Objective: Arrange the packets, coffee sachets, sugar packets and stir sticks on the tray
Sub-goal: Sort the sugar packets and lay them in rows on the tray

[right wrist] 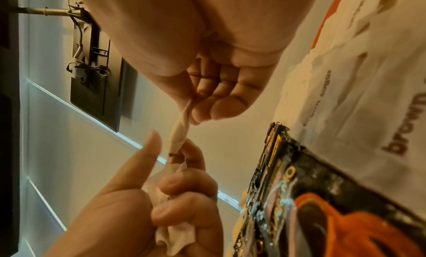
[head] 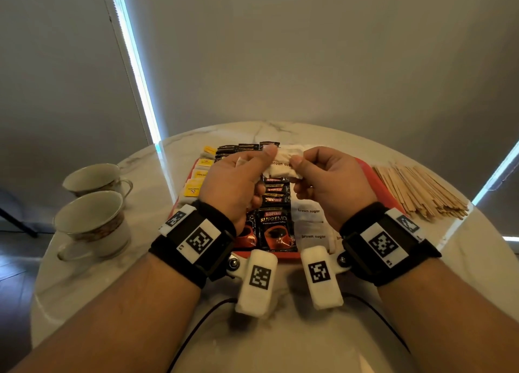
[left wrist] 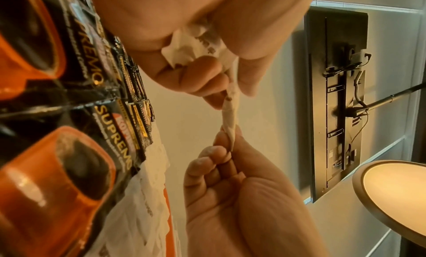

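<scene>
Above Kopiko Supremo sachets [head: 276,229], both hands pinch a "brown sugar" packet [head: 283,166]

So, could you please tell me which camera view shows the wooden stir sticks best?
The head view: the pile of pale wooden stir sticks lies in full on the white marble table, right of the red tray. Neither wrist view shows the sticks; both look at the two hands and the packets.
</scene>
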A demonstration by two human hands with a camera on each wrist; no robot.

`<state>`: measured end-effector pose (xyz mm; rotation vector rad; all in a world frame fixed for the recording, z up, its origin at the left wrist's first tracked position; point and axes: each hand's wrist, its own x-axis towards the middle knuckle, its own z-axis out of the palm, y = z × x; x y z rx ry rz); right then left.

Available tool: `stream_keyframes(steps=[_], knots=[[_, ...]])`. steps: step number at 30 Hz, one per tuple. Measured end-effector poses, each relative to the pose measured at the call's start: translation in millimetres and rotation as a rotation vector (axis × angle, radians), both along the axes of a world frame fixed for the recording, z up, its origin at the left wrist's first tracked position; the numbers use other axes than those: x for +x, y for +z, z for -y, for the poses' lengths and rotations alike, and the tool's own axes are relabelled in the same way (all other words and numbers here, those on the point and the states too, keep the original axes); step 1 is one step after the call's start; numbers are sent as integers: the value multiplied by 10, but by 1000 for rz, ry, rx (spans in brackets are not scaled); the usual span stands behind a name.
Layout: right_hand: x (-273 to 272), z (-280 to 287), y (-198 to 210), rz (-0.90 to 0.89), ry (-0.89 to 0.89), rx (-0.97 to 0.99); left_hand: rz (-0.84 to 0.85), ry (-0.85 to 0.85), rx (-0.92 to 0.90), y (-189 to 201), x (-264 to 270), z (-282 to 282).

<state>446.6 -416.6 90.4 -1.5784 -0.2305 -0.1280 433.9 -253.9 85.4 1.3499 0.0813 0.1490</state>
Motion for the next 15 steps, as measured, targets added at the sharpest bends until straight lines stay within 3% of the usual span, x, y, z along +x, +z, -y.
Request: stream_keyframes(steps=[7, 11, 15], knots=[[30, 24, 45, -73, 13, 10, -9, -43, 127, -35, -6, -12], [123, 142, 107, -120, -29, -140, -65, -26, 63, -12, 0, -9], [263, 327, 80, -230, -178, -236, -95, -1, 5, 4, 31, -41]])
